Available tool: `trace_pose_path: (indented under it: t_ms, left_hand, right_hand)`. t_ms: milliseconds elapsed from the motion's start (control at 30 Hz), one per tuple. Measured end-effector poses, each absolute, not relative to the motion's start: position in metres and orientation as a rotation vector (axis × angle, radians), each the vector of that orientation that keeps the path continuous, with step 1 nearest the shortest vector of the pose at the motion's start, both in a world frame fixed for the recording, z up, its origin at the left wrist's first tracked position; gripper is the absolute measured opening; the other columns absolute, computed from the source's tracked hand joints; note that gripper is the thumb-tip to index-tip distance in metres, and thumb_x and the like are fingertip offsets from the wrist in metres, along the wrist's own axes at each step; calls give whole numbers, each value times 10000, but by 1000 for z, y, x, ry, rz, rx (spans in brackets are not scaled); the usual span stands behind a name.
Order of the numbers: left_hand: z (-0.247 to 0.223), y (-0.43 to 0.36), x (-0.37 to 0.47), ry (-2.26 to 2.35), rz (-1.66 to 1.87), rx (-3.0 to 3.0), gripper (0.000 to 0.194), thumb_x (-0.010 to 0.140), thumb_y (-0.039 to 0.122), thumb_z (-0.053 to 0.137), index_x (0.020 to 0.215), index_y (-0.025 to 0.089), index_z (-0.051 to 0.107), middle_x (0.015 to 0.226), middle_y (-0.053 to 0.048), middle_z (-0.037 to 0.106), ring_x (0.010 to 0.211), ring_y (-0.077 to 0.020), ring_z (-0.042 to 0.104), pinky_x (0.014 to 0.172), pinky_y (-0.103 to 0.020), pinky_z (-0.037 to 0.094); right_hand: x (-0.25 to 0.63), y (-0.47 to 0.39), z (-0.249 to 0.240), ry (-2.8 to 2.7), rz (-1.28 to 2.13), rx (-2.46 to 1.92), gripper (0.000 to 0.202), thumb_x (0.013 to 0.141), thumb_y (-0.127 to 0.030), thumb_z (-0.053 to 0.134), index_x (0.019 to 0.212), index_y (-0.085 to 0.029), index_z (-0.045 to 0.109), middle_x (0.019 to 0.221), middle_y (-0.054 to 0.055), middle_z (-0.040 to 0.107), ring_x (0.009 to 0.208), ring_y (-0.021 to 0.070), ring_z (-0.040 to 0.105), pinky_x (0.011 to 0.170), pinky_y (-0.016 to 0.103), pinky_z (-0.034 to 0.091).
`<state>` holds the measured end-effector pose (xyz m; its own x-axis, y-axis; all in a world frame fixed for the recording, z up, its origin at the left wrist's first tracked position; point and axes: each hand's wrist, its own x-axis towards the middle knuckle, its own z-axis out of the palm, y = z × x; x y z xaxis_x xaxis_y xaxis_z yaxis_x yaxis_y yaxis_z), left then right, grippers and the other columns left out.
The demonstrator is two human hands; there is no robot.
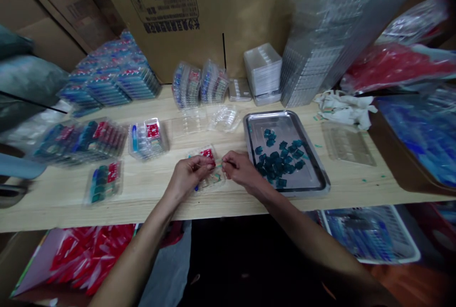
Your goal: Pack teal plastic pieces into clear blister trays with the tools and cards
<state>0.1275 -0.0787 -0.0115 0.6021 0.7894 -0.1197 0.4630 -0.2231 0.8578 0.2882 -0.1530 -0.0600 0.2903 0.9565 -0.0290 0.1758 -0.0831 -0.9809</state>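
My left hand (192,171) and my right hand (239,168) meet over a small clear plastic tray (211,183) near the table's front edge. A red piece (207,154) shows in the tray's far part, and a bit of blue at its near left. Both hands are closed in a pinch, fingertips close together. Something small and greenish seems to lie between them, too blurred to name. Right of my right hand is a metal tray (309,169) with many dark teal pieces (274,164) loose in it.
Filled clear packs (147,138) stand at the left, beside another pack (104,182) and a large stack (114,79). Empty clear trays (313,60) are piled behind the metal tray. A white cloth (345,107) and a brown bin (409,155) are at the right.
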Motion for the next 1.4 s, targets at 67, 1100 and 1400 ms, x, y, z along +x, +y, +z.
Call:
trace_pose_path:
  t_ms: [67,1100,1400]
  left_hand:
    - [-6,-79,129,1001,240,2248,173,811,324,620,849,217,750,885,-59,727,823,-210,665,744,-296,477]
    - [4,-68,142,960,390,1420,503,475,355,909,880,118,728,677,0,661,590,-108,566,583,-235,441]
    - [2,-66,138,896,416,1631,297,609,363,813,742,134,679,678,-15,665,601,-127,580,584,-235,443]
  right_hand:
    - [289,-153,-62,-995,989,-1474,71,794,-237,552,740,-223,509,621,-45,540,591,128,539,534,234,432]
    - [286,-151,-54,-1259,831,-1560,46,783,-189,552,755,-219,530,642,-30,549,618,139,510,581,240,364]
    - [289,-151,-53,-1156,1101,-1362,64,803,-257,574,802,-205,537,633,-45,545,574,115,506,560,235,389]
